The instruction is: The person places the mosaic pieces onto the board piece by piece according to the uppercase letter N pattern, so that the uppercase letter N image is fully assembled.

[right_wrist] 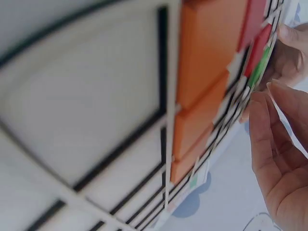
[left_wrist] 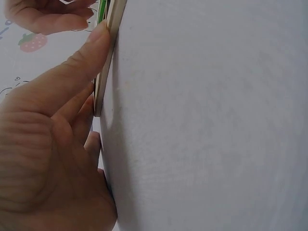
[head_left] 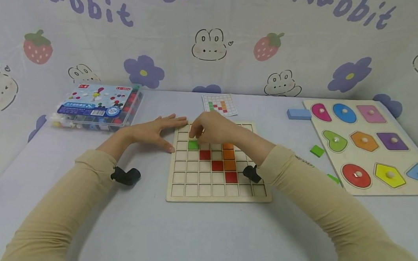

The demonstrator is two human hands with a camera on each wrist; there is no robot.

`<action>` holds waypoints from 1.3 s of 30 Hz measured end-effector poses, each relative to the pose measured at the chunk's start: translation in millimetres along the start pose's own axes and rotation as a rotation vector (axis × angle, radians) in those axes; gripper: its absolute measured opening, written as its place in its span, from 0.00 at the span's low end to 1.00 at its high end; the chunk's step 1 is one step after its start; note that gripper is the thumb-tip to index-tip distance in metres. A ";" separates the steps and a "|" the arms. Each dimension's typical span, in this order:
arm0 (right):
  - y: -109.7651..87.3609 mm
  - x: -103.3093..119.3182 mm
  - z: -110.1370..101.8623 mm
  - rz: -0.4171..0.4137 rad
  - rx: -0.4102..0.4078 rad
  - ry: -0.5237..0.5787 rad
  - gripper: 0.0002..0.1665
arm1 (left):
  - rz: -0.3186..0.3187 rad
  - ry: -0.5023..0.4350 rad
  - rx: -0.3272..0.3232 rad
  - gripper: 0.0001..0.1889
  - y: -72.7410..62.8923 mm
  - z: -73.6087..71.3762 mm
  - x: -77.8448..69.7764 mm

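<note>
A wooden grid board (head_left: 219,201) lies on the table. My left hand (head_left: 150,133) rests at its left edge, fingers spread, the thumb (left_wrist: 98,41) touching the rim in the left wrist view. My right hand (head_left: 214,129) hovers over the board's upper left, fingers bent downward. Its thumb and fingertips sit close together in the right wrist view, with no tile visible between them. Just below that hand a green tile (head_left: 193,145) fills a square. Red tiles (head_left: 205,155) step down to the right, beside a column of orange tiles (head_left: 230,154). The right hand hides some upper squares.
A printed pattern card (head_left: 228,100) lies behind the board. Right of it are a blue block (head_left: 299,114), a loose green tile (head_left: 317,150) and a knobbed shape puzzle (head_left: 383,126). A plastic case of colored parts (head_left: 97,105) stands at the back left.
</note>
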State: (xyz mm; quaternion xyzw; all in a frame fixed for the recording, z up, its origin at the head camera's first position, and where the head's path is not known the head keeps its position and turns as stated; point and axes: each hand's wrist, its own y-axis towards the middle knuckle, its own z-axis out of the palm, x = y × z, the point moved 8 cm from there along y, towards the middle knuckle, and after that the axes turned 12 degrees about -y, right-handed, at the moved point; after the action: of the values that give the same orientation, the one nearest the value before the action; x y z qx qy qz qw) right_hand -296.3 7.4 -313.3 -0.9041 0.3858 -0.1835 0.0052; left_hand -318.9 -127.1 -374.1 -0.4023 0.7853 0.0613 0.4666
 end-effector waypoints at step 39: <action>-139.8 -138.2 -77.5 0.337 -0.110 0.045 0.15 | -0.004 0.012 0.003 0.50 -0.6 0.7 -1.5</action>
State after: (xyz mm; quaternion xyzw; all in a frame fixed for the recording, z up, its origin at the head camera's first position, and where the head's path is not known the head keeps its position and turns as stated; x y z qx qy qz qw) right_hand -312.8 212.5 -265.2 -0.8214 0.5412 -0.1787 -0.0222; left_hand -317.6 -126.3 -373.2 -0.4036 0.7875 0.0569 0.4624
